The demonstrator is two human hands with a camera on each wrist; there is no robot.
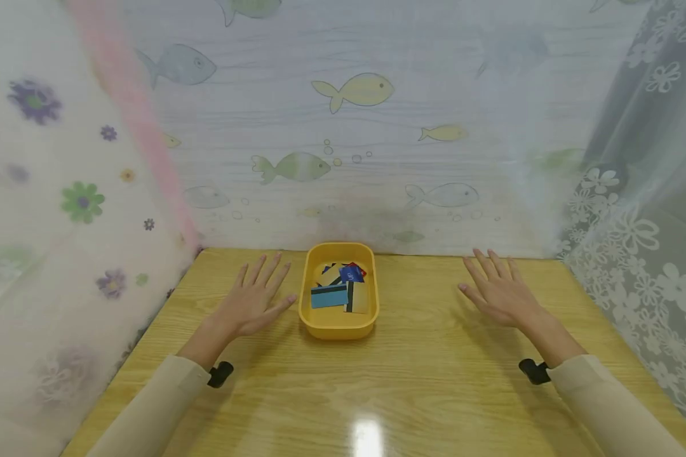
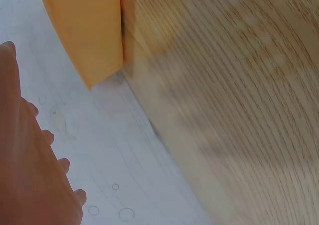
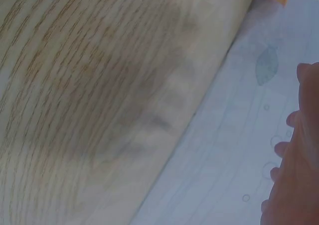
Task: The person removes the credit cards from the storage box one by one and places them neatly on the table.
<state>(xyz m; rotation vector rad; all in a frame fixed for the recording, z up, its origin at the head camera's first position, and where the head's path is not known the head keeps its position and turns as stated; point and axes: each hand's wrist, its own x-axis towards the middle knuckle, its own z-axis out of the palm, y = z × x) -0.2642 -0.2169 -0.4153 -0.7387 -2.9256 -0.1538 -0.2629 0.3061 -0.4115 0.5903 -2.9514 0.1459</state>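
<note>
A yellow plastic tub (image 1: 340, 332) stands at the table's far side, between the two hands. Inside it lies a loose pile of cards: a light blue card (image 1: 329, 296) with a dark stripe, a tan card (image 1: 359, 298), a dark blue card (image 1: 351, 274) and others partly covered. My left hand (image 1: 253, 303) is spread just left of the tub, palm down, thumb toward its wall, holding nothing. Well to the right of the tub, my right hand (image 1: 500, 293) is also spread with fingers straight and nothing in it. The left wrist view shows the tub's side wall (image 2: 92, 31) beyond the left hand.
The wooden table (image 1: 423, 381) ends at a fish-print curtain (image 1: 354, 127) behind the tub. Flower-print cloth (image 1: 51, 254) hangs along the left side, and sheer floral lace (image 1: 634, 254) along the right. A dark wrist mount (image 1: 220, 374) sits at the left cuff, another (image 1: 534, 371) at the right.
</note>
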